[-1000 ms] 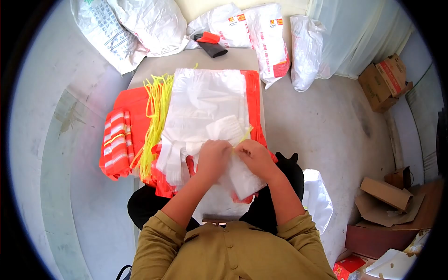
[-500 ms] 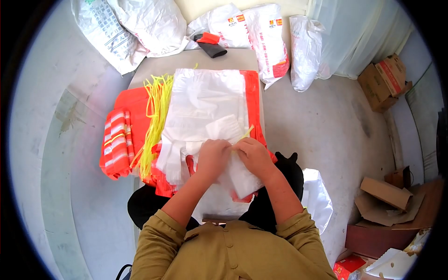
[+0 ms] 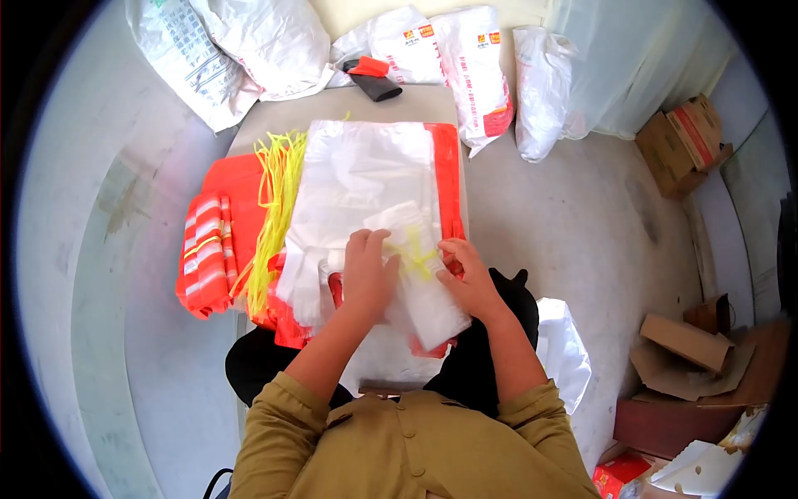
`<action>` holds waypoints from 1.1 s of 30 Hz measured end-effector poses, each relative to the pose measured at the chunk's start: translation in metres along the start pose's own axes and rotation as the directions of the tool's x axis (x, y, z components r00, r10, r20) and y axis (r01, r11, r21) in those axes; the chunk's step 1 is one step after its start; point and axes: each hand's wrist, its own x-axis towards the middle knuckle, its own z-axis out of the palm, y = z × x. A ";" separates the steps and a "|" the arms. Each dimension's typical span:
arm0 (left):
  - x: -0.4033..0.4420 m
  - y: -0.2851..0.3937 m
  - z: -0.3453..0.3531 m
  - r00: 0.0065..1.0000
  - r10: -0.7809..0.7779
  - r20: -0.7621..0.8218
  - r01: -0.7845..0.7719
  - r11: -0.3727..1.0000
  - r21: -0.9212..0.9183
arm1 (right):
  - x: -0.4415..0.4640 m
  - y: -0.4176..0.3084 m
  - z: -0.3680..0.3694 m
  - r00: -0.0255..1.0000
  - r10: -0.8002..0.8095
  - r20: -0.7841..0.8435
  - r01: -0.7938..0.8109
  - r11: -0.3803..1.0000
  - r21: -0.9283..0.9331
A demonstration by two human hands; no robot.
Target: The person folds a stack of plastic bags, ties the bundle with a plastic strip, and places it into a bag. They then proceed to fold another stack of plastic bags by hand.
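Observation:
A folded white plastic bundle [image 3: 431, 303] lies aslant over the near part of a stack of white plastic bags [image 3: 370, 170], with a yellow tie [image 3: 418, 256] knotted around its middle. At the bundle's left edge is my left hand [image 3: 368, 270], fingers apart and bent beside the tie. My right hand [image 3: 470, 279] rests at its right edge, fingers curved and parted. Red plastic [image 3: 447, 179] shows under the white stack. Left of the stack lies a bunch of yellow strips [image 3: 283, 200], and beyond it a red-and-white striped roll [image 3: 208, 249] on red bags [image 3: 233, 179].
White sacks [image 3: 270, 46] line the far side of the table [image 3: 291, 112], near a black and red item [image 3: 374, 81]. A white bag [image 3: 565, 349] stands by my right leg. Cardboard boxes [image 3: 682, 145] and an opened carton [image 3: 690, 353] are at the right.
Both hands have moved apart from the middle of the bundle, and their fingers have opened. The yellow tie's knot, hidden by the fingers before, now shows.

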 end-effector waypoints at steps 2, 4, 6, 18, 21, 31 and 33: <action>-0.009 -0.004 -0.009 0.997 0.022 0.075 -0.020 0.999 -0.028 | -0.002 -0.001 -0.003 0.997 0.079 0.021 -0.079 0.997 -0.026; -0.025 -0.007 -0.010 0.960 -0.038 0.277 0.064 0.994 -0.086 | -0.004 -0.002 -0.003 0.982 0.169 0.082 -0.165 0.985 -0.055; -0.040 -0.010 -0.011 0.928 -0.062 0.368 0.104 0.990 -0.097 | -0.005 -0.008 -0.002 0.981 0.181 0.076 -0.176 0.983 -0.057; -0.085 -0.025 -0.044 0.541 -0.303 0.784 0.802 -0.094 -0.590 | -0.011 -0.043 0.013 0.978 0.142 0.156 -0.159 0.982 0.101; -0.086 -0.017 -0.048 0.527 -0.304 0.794 0.807 -0.114 -0.579 | -0.022 -0.038 0.027 0.963 0.219 0.157 -0.253 0.937 0.241; -0.094 -0.007 -0.022 0.597 -0.200 0.777 0.798 0.052 -0.600 | -0.024 -0.030 0.025 0.991 -0.015 -0.135 0.029 0.995 0.097; -0.100 -0.005 -0.017 0.551 -0.289 0.783 0.824 0.036 -0.566 | -0.023 -0.024 0.024 0.971 -0.178 -0.161 0.127 0.951 -0.284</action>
